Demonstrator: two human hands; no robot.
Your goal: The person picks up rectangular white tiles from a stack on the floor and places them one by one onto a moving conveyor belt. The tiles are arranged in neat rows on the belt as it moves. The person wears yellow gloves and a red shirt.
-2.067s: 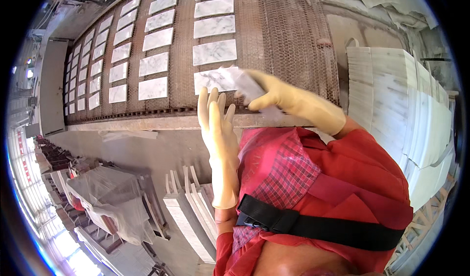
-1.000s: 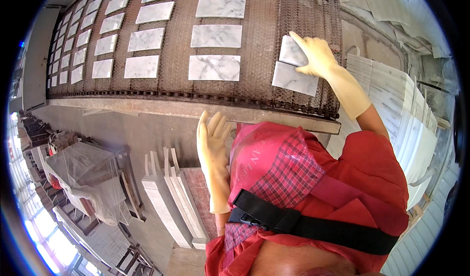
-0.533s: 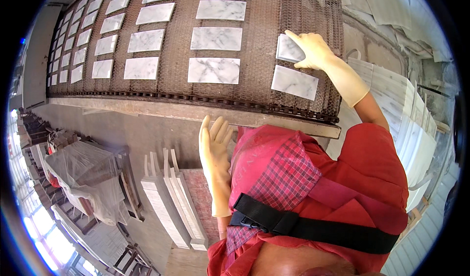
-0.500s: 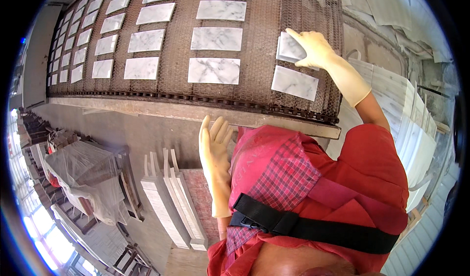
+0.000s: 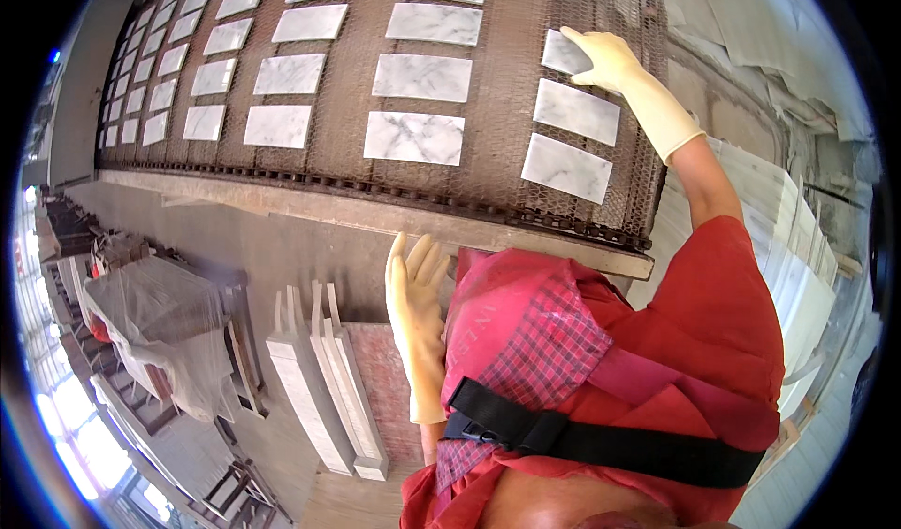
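My right hand (image 5: 605, 62), in a cream rubber glove, grips a white marble tile (image 5: 562, 53) with grey veins at the far right of the mesh conveyor belt (image 5: 507, 69). Thumb and fingers are spread along the tile's edges, and the palm hides its right end. Nearer to me, a second marble tile (image 5: 577, 112) lies flat, and a third marble tile (image 5: 566, 168) rests close to the belt's near edge. My left hand (image 5: 416, 285), gloved alike, hangs before the belt frame with fingers extended and holds nothing.
Rows of marble tiles (image 5: 415, 138) cover the belt leftward. A chain (image 5: 375, 189) and a pale frame rail (image 5: 310, 212) run along its near side. Below stand long white stone strips (image 5: 310, 398); a plastic-wrapped stack (image 5: 164, 313) is at left, large pale slabs (image 5: 751, 210) at right.
My right hand has moved farther across the belt, away from me. A marble tile now lies uncovered where it was. The tile rows have shifted slightly right in view; my left hand stays nearly still.
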